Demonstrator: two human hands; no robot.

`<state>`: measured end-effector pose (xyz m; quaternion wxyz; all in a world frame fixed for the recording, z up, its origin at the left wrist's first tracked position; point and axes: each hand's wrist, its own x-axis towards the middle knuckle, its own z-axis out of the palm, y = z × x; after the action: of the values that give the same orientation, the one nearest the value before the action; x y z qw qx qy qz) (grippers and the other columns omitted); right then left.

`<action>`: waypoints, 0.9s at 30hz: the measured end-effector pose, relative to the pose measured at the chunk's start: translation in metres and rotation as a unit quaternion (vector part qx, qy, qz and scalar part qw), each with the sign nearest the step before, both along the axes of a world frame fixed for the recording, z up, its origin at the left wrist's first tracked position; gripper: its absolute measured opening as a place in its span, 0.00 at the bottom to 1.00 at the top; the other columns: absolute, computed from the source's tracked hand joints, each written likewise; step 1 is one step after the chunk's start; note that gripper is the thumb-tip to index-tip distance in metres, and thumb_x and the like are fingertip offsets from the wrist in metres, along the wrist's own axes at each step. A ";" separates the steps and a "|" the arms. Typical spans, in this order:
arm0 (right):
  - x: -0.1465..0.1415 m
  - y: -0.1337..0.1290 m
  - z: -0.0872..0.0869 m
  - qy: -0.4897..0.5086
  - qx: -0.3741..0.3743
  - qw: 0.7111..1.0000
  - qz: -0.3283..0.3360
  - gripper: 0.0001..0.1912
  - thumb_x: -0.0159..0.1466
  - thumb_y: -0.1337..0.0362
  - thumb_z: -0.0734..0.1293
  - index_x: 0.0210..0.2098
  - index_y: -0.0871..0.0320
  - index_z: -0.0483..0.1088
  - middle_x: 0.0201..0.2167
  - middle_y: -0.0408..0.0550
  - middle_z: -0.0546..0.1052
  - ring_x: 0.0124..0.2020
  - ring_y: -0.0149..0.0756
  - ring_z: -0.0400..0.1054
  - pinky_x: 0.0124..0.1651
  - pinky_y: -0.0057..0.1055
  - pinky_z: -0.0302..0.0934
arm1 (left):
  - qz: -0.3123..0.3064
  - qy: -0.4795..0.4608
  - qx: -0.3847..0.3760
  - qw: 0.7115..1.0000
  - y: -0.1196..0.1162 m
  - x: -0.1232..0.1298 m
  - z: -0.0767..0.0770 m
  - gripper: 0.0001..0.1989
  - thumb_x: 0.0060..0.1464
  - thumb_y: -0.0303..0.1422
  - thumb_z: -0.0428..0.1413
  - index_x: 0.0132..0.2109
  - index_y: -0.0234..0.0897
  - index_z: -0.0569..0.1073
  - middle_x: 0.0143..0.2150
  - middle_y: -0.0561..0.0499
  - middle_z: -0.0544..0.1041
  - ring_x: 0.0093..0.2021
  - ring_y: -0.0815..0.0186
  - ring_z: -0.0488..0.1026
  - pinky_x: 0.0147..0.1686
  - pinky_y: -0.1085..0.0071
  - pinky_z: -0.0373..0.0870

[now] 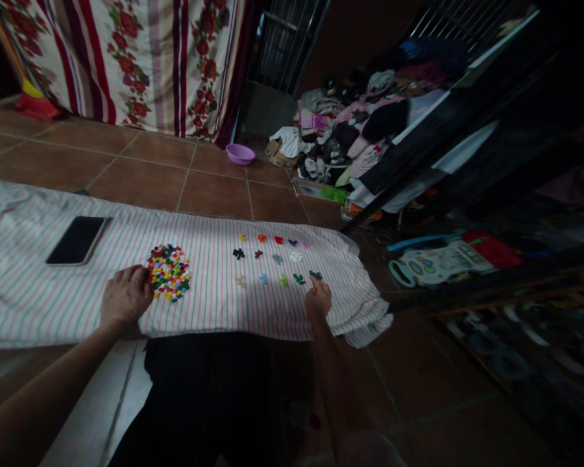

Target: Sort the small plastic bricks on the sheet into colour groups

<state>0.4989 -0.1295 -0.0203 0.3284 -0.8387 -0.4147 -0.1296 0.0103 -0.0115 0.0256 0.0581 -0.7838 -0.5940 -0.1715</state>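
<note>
A heap of small multicoloured plastic pieces [169,272] lies on a striped cloth [209,311]. At the heap's left edge, my left hand [126,295] is closed, fingers curled down against the pieces; what they grip is hidden. My right hand [318,298] is closed in a pinch beside a dark blue-grey group [315,275]; anything in its fingertips is too small to make out. Small single-colour groups stand in rows, among them black [238,253], red [278,240], white [296,257], light blue [263,279], lime [283,279] and dark green [298,279].
A phone [78,240] lies on the cloth left of the heap. Beyond, a purple basin [240,154] sits on the tiled floor [214,188] near a floral curtain [156,65]. Piled clothes [345,123] and a dark frame [448,104] are at the right.
</note>
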 end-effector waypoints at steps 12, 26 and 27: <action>-0.004 0.003 0.005 -0.020 -0.062 0.998 -0.002 0.25 0.57 0.72 0.55 0.46 0.55 0.76 0.39 0.52 0.70 0.42 0.39 0.62 0.45 0.33 0.58 | 0.005 0.003 0.004 1.000 0.001 0.001 -0.001 0.18 0.57 0.34 0.44 0.50 0.31 0.69 0.51 0.39 0.73 0.48 0.51 0.68 0.42 0.58 0.64; -0.006 0.000 0.009 -0.023 -0.091 0.996 -0.006 0.29 0.57 0.74 0.54 0.56 0.56 0.69 0.41 0.53 0.70 0.42 0.41 0.62 0.48 0.36 0.58 | -0.004 0.000 0.003 1.000 0.001 -0.001 -0.002 0.18 0.57 0.34 0.44 0.50 0.31 0.69 0.51 0.39 0.73 0.48 0.51 0.68 0.43 0.57 0.64; -0.006 0.000 0.009 -0.023 -0.088 0.996 -0.001 0.29 0.58 0.74 0.54 0.56 0.56 0.69 0.41 0.53 0.69 0.42 0.41 0.62 0.48 0.35 0.58 | -0.002 -0.003 0.002 1.000 0.001 -0.001 -0.002 0.18 0.57 0.34 0.44 0.50 0.31 0.69 0.51 0.38 0.72 0.48 0.51 0.68 0.43 0.57 0.64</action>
<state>0.4930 -0.1299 -0.0109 0.2432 -0.8618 -0.4308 -0.1121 0.0097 -0.0106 0.0233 0.0575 -0.7847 -0.5920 -0.1747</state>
